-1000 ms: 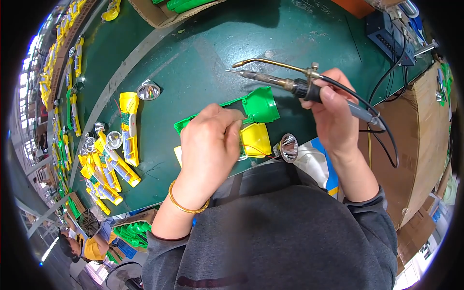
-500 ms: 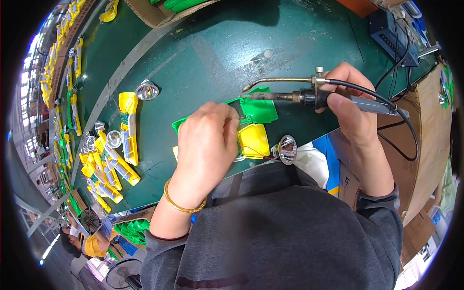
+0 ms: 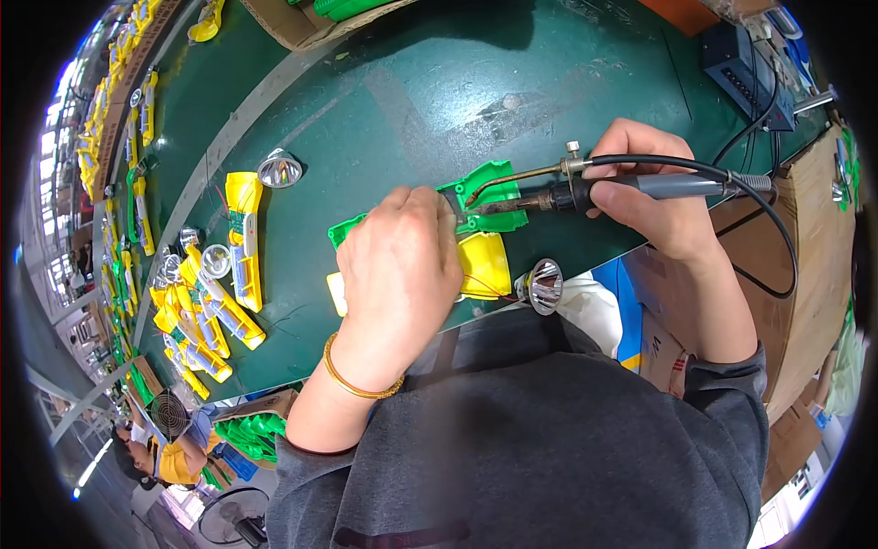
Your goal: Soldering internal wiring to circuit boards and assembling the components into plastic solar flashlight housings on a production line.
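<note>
Dark green worktable, silver reflector cone lying apart, row of yellow torch bodies at left, black power unit far right, cardboard box beside table edge.

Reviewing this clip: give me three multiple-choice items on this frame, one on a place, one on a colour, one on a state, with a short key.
1. Where does the loose reflector cone lie?
A. At the table's near edge
B. On the cardboard box
C. In the left hand

2. What colour is the shell under the soldering iron?
A. Red
B. Green
C. White

3. How is the right hand?
A. Open and flat
B. Closed around the iron's handle
C. Out of view

Key: A, the cone sits by the yellow part at the edge; B, the shell is green; B, fingers wrap the handle, while the left hand presses on the parts.
</note>
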Demonstrator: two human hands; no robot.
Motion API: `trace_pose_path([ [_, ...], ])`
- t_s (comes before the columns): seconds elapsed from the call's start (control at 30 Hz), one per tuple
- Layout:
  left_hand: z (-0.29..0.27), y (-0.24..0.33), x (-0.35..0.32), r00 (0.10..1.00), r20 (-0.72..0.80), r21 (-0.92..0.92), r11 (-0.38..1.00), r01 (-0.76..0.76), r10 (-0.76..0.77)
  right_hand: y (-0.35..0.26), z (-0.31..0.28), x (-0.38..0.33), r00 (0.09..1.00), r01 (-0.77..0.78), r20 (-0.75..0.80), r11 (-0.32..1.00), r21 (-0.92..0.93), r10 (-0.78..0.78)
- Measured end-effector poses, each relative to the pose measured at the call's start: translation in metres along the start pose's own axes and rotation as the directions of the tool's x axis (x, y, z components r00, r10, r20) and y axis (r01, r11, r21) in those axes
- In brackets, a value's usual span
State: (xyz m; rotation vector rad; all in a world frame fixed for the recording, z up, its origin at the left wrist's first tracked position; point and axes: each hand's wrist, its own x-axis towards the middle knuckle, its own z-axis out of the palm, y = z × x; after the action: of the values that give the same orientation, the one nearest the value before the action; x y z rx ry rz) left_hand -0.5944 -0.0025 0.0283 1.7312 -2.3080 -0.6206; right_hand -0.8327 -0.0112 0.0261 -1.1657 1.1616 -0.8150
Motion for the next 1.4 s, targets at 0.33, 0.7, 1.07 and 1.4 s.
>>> trace_pose_path([
  [0.33, 0.003, 0.003, -0.002, 0.999, -0.040, -0.017, 1.000, 0.006, -0.007, -0.004, -0.001, 0.017, 0.991, -0.065, 0.115, 0.997, -0.048, 0.070],
  [0.7, 0.004, 0.001, -0.002, 0.999, -0.041, -0.033, 0.999, 0.001, -0.002, -0.007, -0.007, 0.018, 0.994, -0.002, 0.108, 0.996, -0.091, 0.012],
  [1.07, -0.001, 0.001, 0.000, 1.000, -0.010, -0.045, 0.999, -0.027, 0.027, -0.010, -0.005, 0.022, 0.988, -0.011, 0.152, 0.990, -0.140, 0.032],
  [1.4, -0.003, 0.002, 0.002, 1.000, 0.025, -0.028, 1.000, -0.002, 0.003, -0.011, -0.005, 0.022, 0.990, -0.021, 0.134, 0.992, -0.124, 0.037],
])
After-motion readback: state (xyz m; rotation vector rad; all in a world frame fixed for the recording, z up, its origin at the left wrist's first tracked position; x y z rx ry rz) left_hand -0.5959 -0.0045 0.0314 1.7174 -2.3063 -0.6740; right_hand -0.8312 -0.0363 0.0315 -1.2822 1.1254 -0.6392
